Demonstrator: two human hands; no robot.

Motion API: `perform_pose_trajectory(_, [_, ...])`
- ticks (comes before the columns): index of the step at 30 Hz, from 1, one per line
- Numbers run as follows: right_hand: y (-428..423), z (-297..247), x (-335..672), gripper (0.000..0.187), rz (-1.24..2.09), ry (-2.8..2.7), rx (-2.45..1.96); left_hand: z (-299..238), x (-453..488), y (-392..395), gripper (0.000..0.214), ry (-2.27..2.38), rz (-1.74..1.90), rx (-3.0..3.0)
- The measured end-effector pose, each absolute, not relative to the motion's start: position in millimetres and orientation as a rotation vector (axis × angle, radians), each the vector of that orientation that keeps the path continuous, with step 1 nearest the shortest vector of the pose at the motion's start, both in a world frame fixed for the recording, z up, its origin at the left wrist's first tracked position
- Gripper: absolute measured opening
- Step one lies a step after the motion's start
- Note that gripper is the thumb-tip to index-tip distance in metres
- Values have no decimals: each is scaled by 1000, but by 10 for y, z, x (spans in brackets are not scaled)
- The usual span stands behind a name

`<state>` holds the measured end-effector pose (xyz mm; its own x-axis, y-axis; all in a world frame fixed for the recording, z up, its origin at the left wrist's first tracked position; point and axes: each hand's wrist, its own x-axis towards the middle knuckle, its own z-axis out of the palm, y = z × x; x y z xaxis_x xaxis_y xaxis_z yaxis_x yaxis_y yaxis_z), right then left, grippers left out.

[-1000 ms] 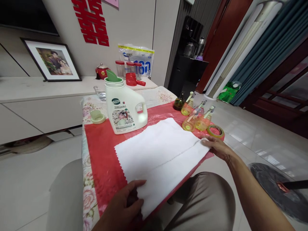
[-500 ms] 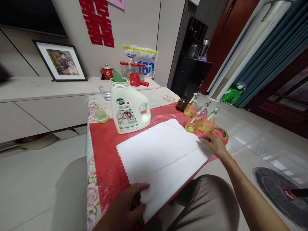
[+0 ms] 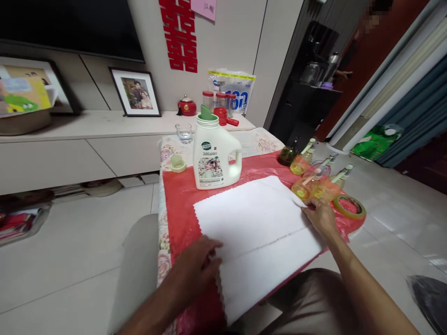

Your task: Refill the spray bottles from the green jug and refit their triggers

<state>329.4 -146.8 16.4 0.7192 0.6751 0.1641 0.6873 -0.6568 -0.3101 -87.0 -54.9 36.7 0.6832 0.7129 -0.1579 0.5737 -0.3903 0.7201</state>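
White sheet [image 3: 258, 223] lying flat on the red cover [image 3: 178, 200] of the bench [image 3: 163, 153], near the front edge, with a perforated line running across it. Left hand [image 3: 199, 260] open, palm down, fingers resting on the sheet's left edge. Right hand [image 3: 319, 216] at the sheet's right edge with fingers bent; whether it pinches the sheet cannot be told.

Behind the sheet: a white detergent jug [image 3: 214, 156], uncapped, with its green cap [image 3: 178, 163] beside it and a glass [image 3: 184, 132] further back. Just beyond the right hand: a cluster of small yellow bottles [image 3: 307, 186], a dark bottle [image 3: 287, 155] and a tape roll [image 3: 349, 206].

Room: pale tiled floor [image 3: 70, 242]; a low cabinet [image 3: 70, 153] along the wall carrying a framed photograph [image 3: 135, 91], a red teapot [image 3: 186, 106] and red-lidded jars [image 3: 220, 100].

The bottles overlap and blur, so their count is unclear. The person's knees hide the bench's front edge.
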Motion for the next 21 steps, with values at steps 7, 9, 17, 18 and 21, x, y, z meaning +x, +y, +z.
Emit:
perform_pose_trajectory(7, [-1444,158,3256,43,-33,-1042,-2609,282,-704,191,35,1447,310,2390])
perform_pose_trajectory(9, [-1427,159,3254,42,-53,-1007,-2636,295,-628,281,32,1505,248,2420])
perform_pose_trajectory(17, [-1379,221,3043,34,-281,-1003,-2797,337,-427,374,29,1532,153,2600])
perform_pose_trajectory(18, [-1375,258,2987,33,-303,-1020,-2817,348,-412,373,30,1541,145,2630])
perform_pose_trajectory(21, [-1320,382,2813,33,-337,-1148,-2827,386,-375,311,32,1470,252,2641])
